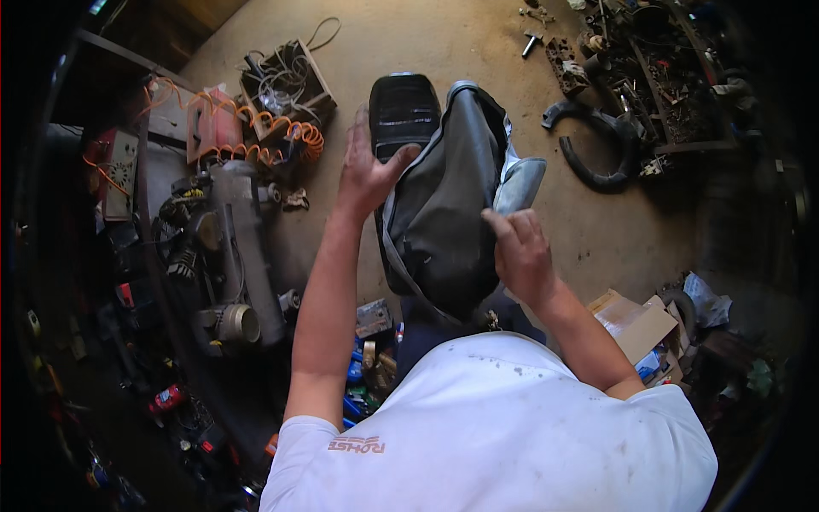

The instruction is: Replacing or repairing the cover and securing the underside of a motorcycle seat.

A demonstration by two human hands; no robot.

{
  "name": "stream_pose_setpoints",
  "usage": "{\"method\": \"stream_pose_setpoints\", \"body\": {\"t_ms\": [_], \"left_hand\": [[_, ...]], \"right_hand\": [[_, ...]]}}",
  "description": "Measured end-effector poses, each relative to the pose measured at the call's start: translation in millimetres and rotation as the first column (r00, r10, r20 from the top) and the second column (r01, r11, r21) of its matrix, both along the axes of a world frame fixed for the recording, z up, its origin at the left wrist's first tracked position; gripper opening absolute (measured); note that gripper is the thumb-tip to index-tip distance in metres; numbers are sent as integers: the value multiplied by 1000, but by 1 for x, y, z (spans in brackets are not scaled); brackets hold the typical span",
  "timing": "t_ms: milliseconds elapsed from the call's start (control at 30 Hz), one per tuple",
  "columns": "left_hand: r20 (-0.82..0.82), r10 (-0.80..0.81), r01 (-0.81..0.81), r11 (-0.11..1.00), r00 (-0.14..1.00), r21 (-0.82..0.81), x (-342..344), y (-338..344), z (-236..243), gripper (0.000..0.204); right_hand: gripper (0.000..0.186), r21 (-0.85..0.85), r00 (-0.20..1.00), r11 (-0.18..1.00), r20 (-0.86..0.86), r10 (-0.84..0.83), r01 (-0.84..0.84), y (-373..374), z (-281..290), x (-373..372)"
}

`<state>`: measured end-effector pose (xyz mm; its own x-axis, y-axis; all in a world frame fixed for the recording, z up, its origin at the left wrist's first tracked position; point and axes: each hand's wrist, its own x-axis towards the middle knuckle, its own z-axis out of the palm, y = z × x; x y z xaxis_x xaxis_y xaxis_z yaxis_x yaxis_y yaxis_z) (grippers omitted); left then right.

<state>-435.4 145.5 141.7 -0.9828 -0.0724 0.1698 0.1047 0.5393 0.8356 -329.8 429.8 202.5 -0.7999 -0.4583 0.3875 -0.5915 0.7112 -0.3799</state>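
1. the left grip (371, 175) is spread wide around the left edge of the black seat (405, 111), thumb across the face and fingers along the side, holding it; this looks like a steadying hold near the far end.
2. the right grip (522, 252) is narrow, its fingers curled, seemingly pinching the right edge of the dark cover (435, 196); whether cloth lies between thumb and finger cannot be told. the hold probably keeps that edge from slipping.
3. the seat is mid-view between the two grips, the cover lying over its right side. its long axis runs roughly 12 to 6 o'clock, the ribbed end pointing to 12 and the other end toward the wearer. the cover runs much the same way, a pale flap (522, 183) turned out toward 2 o'clock.
4. the near end is just above the wearer's dark lap, perhaps for support; contact is hidden. the white shirt (512, 410) fills 5 to 6 o'clock.
5. farther out on the floor (465, 38): a hammer (531, 44) at 1 o'clock, a curved black tube (597, 181) at 2, a cardboard box (640, 333) near 4, a grey tank (243, 239) at 9, and a coiled orange hose (307, 141) between 10 and 11.
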Motion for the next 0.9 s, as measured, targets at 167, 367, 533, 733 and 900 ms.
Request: {"method": "stream_pose_setpoints", "body": {"t_ms": [167, 367, 533, 733, 900], "left_hand": [[180, -147, 144, 989, 973, 32, -78, 1, 24, 134], [230, -311, 177, 868, 922, 464, -76, 9, 39, 50], [321, -221, 43, 876, 921, 480, 81, -4, 63, 44], [492, -419, 136, 849, 763, 511, 199, 30, 88, 28], [244, -658, 233, 550, 712, 802, 195, 25, 80, 18]], "right_hand": [[33, -16, 984, 990, -118, 137, -140, 8, 35, 17], [35, -62, 997, 998, -75, -19, 15, 43, 54, 48], [33, -314, 794, 731, 301, -528, 606, 114, 20, 63], [47, 320, 562, 734, 485, -670, 598, 128, 0, 83], [94, 401, 803, 862, 377, -463, 309, 90, -14, 50]]}}
